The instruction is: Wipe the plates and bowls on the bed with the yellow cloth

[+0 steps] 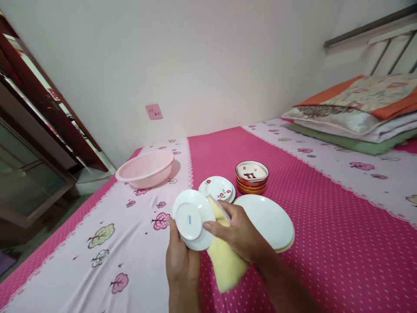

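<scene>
My left hand [180, 261] grips a small white plate [193, 218] from below, its underside with a blue mark turned toward me. My right hand [239, 232] holds a yellow cloth [224, 263] pressed against the plate's right edge, fingers closed on the cloth. Just beyond my hands lie a stack of large white plates [270, 221], a small stack of flower-patterned saucers [217, 188] and a stack of red and orange bowls [252, 176], all on the pink bed sheet [325, 243].
A pink plastic basin [145, 168] sits on the bed at the far left. Folded blankets and a pillow [358, 113] are piled at the far right by the metal headboard. A dark wooden cabinet [32, 143] stands left of the bed.
</scene>
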`<state>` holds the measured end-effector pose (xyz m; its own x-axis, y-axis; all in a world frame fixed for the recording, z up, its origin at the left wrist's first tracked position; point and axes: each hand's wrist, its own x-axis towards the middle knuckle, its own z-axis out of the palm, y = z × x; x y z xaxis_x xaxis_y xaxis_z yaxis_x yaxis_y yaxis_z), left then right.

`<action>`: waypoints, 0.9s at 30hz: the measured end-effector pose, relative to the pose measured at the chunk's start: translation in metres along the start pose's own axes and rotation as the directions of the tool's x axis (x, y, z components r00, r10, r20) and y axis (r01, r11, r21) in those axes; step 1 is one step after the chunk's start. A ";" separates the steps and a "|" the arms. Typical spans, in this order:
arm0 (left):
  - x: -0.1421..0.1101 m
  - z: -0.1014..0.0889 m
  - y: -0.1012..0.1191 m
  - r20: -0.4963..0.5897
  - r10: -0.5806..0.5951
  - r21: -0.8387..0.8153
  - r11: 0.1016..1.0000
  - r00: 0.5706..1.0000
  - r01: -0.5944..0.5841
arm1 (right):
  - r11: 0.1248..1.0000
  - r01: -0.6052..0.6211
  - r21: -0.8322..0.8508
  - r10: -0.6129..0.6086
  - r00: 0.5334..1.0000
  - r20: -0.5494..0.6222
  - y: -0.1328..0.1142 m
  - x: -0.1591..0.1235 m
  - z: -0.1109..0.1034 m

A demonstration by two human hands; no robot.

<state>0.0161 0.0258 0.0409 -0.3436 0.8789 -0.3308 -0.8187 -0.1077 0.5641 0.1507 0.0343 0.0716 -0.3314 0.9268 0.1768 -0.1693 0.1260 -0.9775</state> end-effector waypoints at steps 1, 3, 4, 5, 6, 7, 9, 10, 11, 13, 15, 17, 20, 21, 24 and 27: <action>0.002 -0.003 -0.001 -0.009 0.052 0.069 0.996 0.999 -0.051 | 0.998 0.034 -0.061 -0.036 0.999 -0.019 0.000 -0.001 0.005; 0.004 -0.008 -0.003 -0.030 0.174 0.242 0.957 0.984 -0.161 | 0.960 0.116 -0.256 -0.139 0.987 -0.076 0.003 -0.003 0.013; 0.004 -0.009 -0.003 -0.043 0.231 0.322 0.924 0.972 -0.205 | 0.909 0.173 -0.380 -0.226 0.969 -0.100 0.007 -0.003 0.017; 0.003 -0.010 -0.004 -0.050 0.278 0.385 0.892 0.959 -0.238 | 0.832 0.230 -0.504 -0.323 0.941 -0.103 0.011 -0.003 0.020; 0.001 -0.010 -0.003 -0.040 0.302 0.415 0.872 0.952 -0.259 | 0.739 0.279 -0.614 -0.409 0.909 -0.079 0.016 -0.003 0.023; -0.001 -0.008 -0.003 -0.001 0.291 0.409 0.873 0.957 -0.266 | 0.639 0.316 -0.701 -0.472 0.881 -0.034 0.021 -0.003 0.026; -0.007 -0.004 -0.001 0.130 0.202 0.315 0.920 0.971 -0.234 | 0.473 0.343 -0.812 -0.496 0.865 0.076 0.030 -0.003 0.031; -0.008 -0.001 0.001 0.191 0.148 0.260 0.946 0.970 -0.196 | 0.420 0.335 -0.843 -0.469 0.876 0.114 0.033 -0.003 0.033; -0.009 0.001 0.002 0.213 0.101 0.212 0.966 0.972 -0.147 | 0.387 0.319 -0.865 -0.432 0.891 0.135 0.035 -0.003 0.035; -0.006 0.001 0.004 0.128 0.037 0.143 0.988 0.991 -0.055 | 0.386 0.294 -0.875 -0.361 0.920 0.150 0.035 -0.003 0.038; 0.000 -0.003 0.005 -0.020 -0.015 0.092 0.996 1.000 0.017 | 0.494 0.294 -0.819 -0.295 0.942 0.160 0.029 -0.002 0.034; 0.007 -0.008 0.006 -0.093 -0.047 0.061 0.997 0.995 0.052 | 0.676 0.259 -0.690 -0.229 0.964 0.137 0.019 -0.002 0.020; 0.013 -0.014 0.008 -0.138 -0.028 0.057 0.998 0.990 0.036 | 0.835 0.028 -0.549 -0.093 0.992 -0.090 0.005 -0.001 -0.013; 0.014 -0.014 0.008 -0.161 -0.004 0.063 0.998 0.987 0.014 | 0.827 -0.027 -0.561 -0.080 0.983 -0.165 0.003 0.000 -0.024; 0.012 -0.010 0.006 -0.207 0.070 0.108 0.993 0.976 -0.048 | 0.815 -0.107 -0.569 0.013 0.986 -0.168 0.004 0.001 -0.046; 0.008 -0.003 0.003 -0.189 0.131 0.169 0.981 0.973 -0.099 | 0.890 -0.119 -0.439 0.130 0.992 -0.006 0.015 0.004 -0.042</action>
<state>0.0097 0.0309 0.0370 -0.5287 0.7534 -0.3911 -0.6910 -0.1144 0.7137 0.1863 0.0546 0.0531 -0.3445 0.9376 0.0477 0.2967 0.1570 -0.9420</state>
